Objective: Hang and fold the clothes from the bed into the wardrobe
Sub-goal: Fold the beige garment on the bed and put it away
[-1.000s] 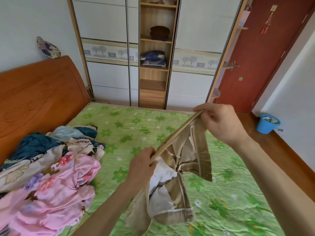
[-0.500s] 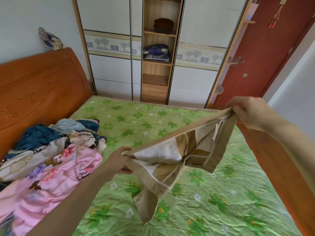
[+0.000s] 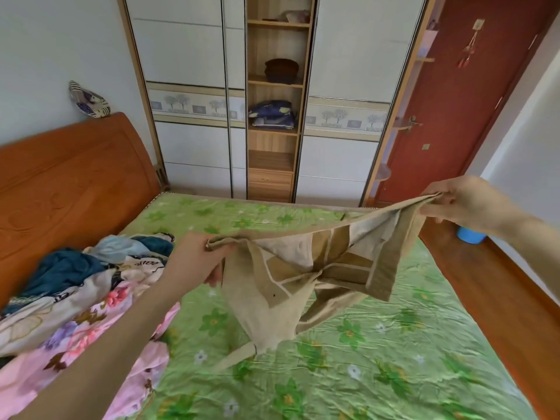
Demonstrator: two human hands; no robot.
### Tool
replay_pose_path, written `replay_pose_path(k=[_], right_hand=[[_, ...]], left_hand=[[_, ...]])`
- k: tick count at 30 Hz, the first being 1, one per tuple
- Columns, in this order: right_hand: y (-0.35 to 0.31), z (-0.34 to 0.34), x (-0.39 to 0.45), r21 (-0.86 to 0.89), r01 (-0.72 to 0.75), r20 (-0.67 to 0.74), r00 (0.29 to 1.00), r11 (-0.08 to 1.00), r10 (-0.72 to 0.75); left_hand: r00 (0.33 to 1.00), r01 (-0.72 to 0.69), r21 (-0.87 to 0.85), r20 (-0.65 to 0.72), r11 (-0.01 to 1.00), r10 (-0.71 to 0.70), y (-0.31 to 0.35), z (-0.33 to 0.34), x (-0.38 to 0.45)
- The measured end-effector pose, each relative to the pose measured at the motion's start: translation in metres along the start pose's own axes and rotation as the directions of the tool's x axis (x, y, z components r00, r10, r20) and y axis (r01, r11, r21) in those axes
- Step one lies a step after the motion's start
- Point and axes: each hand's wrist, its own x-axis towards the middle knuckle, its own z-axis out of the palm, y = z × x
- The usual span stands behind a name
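**Khaki trousers stretched by the waistband above the bed**

The khaki trousers [image 3: 306, 277] are a matte, woven cotton-like cloth, turned inside out: paler pocket bags and pale-edged seams show against the darker tan. The waistband is pulled into a taut line that runs from low near the middle of the bed up toward the bed's right edge, so the garment's long axis at the top lies roughly left to right, rising to the right. Below that line the cloth sags in soft folds, and the legs hang down in a tapering bunch whose tip touches the sheet near the middle of the bed.

The left hand [image 3: 197, 262] pinches one end of the waistband, thumb on top and fingers curled beneath. The right hand [image 3: 460, 204] grasps the other end, fingers closed round the bunched cloth, held out over the bed's right edge.

The bed [image 3: 378, 374] carries a crinkled, slightly glossy green sheet printed with flowers. Along its left side, by the carved, polished wooden headboard [image 3: 69, 183], lies a rumpled pile of clothes [image 3: 75, 301]: pink floral, cream patterned and dark teal cloth.

Beyond the bed's far edge stands the wardrobe [image 3: 275, 95], with smooth white sliding panels and an open wood-grain shelf column holding folded dark garments. A red door [image 3: 472, 95] is to its right, and a blue bucket [image 3: 471, 236] sits on the wooden floor.
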Motion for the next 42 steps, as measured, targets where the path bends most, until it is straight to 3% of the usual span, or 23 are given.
replay_pose_path(k=[1, 3, 4, 5, 6, 7, 9, 10, 13, 16, 17, 21, 25, 30, 33, 35, 37, 40, 42], right_hand=[[0.0, 0.0, -0.001, -0.001, 0.016, -0.04, 0.999, 1.0, -0.016], [-0.004, -0.003, -0.005, 0.082, 0.0, 0.021, 1.0, 0.997, -0.002], [-0.01, -0.006, -0.01, 0.186, -0.039, 0.103, 0.994, 0.982, 0.02], [-0.018, -0.009, -0.015, 0.329, -0.087, 0.205, 0.979, 0.941, 0.019], [-0.024, -0.01, -0.019, 0.48, -0.128, 0.294, 0.955, 0.868, -0.022], [-0.026, -0.011, -0.02, 0.598, -0.146, 0.332, 0.94, 0.788, -0.078], [-0.027, -0.013, -0.018, 0.748, -0.152, 0.272, 0.958, 0.646, -0.09], [-0.031, -0.015, -0.016, 0.802, -0.148, 0.22, 0.974, 0.579, -0.055], [-0.029, -0.018, -0.004, 0.882, -0.151, 0.109, 0.987, 0.446, 0.118], [-0.03, -0.027, 0.005, 0.927, -0.199, 0.148, 0.973, 0.318, 0.176], [-0.027, -0.024, 0.012, 0.911, -0.221, 0.153, 0.965, 0.349, 0.212], [-0.021, 0.004, 0.033, 0.742, -0.295, 0.074, 0.929, 0.602, 0.364], [-0.014, 0.038, 0.036, 0.63, -0.36, 0.043, 0.901, 0.688, 0.432], [-0.009, 0.049, 0.029, 0.632, -0.412, 0.191, 0.904, 0.656, 0.383], [-0.007, 0.042, 0.01, 0.827, -0.412, 0.393, 0.91, 0.383, 0.13], [-0.009, 0.04, 0.003, 0.862, -0.402, 0.422, 0.906, 0.309, 0.0], [-0.008, 0.048, 0.014, 0.838, -0.395, 0.392, 0.916, 0.376, 0.089], [-0.007, 0.067, 0.033, 0.756, -0.455, 0.277, 0.874, 0.471, 0.4], [-0.009, 0.08, 0.036, 0.726, -0.487, 0.265, 0.85, 0.486, 0.455]], left_hand=[[0.997, -0.025, 0.214, -0.06, 0.977, 0.039, 0.005, -0.002, -0.001], [0.989, 0.017, 0.638, -0.126, 0.77, 0.082, 0.013, -0.005, -0.006], [0.982, 0.031, 0.741, -0.147, 0.67, 0.117, 0.017, -0.006, -0.008], [0.974, 0.019, 0.751, -0.162, 0.66, 0.156, 0.019, -0.007, -0.009], [0.963, -0.048, 0.714, -0.152, 0.698, 0.222, 0.02, -0.008, -0.007], [0.946, -0.146, 0.575, -0.158, 0.805, 0.284, 0.02, -0.011, -0.005], [0.936, -0.281, 0.115, -0.187, 0.953, 0.299, 0.029, -0.018, -0.007], [0.945, -0.284, -0.097, -0.194, 0.954, 0.262, 0.036, -0.022, -0.01], [0.943, -0.3, -0.397, -0.261, 0.867, 0.206, 0.062, -0.03, -0.016], [0.984, -0.174, -0.696, -0.156, 0.697, 0.09, 0.087, -0.046, -0.008], [0.993, -0.106, -0.729, -0.11, 0.676, 0.037, 0.09, -0.048, 0.0], [0.976, 0.08, -0.61, -0.111, 0.789, -0.185, 0.091, -0.026, 0.027], [0.951, 0.199, -0.593, -0.076, 0.78, -0.3, 0.075, -0.003, 0.036], [0.934, 0.328, -0.637, 0.11, 0.698, -0.34, 0.065, -0.002, 0.034], [0.914, 0.391, -0.62, 0.349, 0.68, -0.207, 0.068, -0.017, 0.02], [0.871, 0.395, -0.605, 0.486, 0.691, -0.072, 0.064, -0.023, 0.013], [0.871, 0.429, -0.638, 0.48, 0.639, -0.105, 0.055, -0.018, 0.018], [0.851, 0.515, -0.7, 0.346, 0.495, -0.396, 0.05, 0.006, 0.032], [0.824, 0.531, -0.716, 0.31, 0.454, -0.475, 0.048, 0.02, 0.034]])
